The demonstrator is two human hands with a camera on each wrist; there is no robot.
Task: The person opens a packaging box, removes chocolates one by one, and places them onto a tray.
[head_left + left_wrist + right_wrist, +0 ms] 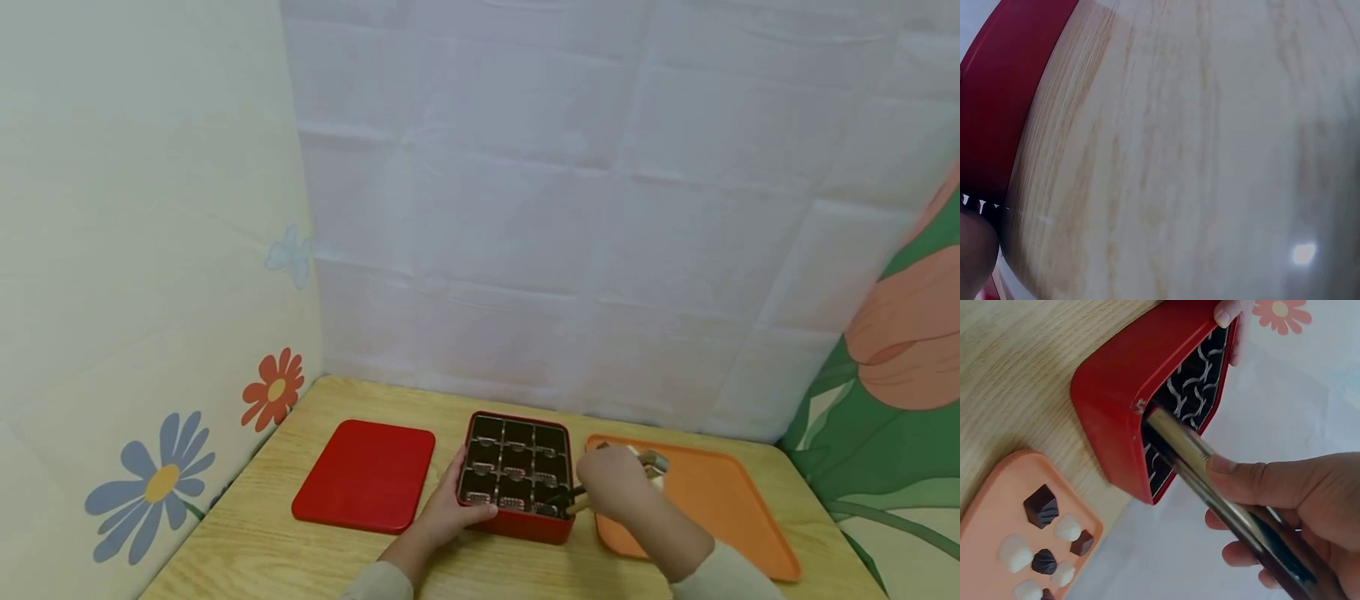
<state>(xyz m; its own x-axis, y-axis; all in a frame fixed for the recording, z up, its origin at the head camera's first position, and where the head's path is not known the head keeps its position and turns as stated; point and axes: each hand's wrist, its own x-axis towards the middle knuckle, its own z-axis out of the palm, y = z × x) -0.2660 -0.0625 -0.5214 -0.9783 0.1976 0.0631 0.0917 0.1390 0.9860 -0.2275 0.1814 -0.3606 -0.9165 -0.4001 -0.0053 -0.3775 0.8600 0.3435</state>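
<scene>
A square red tin box (525, 527) stands on the table with a black insert (517, 457) split into several small compartments. My left hand (452, 512) holds the box at its left side, thumb over the front rim. In the left wrist view only the box's red wall (1007, 87) and part of a finger (975, 253) show. My right hand (618, 482) grips metal tongs (1190, 449), thumb on one side and fingers on the other. The tongs' tips reach down into the compartment at the box's near right corner. What lies between them is hidden by the rim.
An orange tray (720, 500) lies right of the box, partly behind my right arm. Dark chocolates (1042, 507) and white ones (1015, 553) sit on it, several in all. Left of the box lies a flat red lid (367, 475). A white cloth wall (480, 208) rises behind the table.
</scene>
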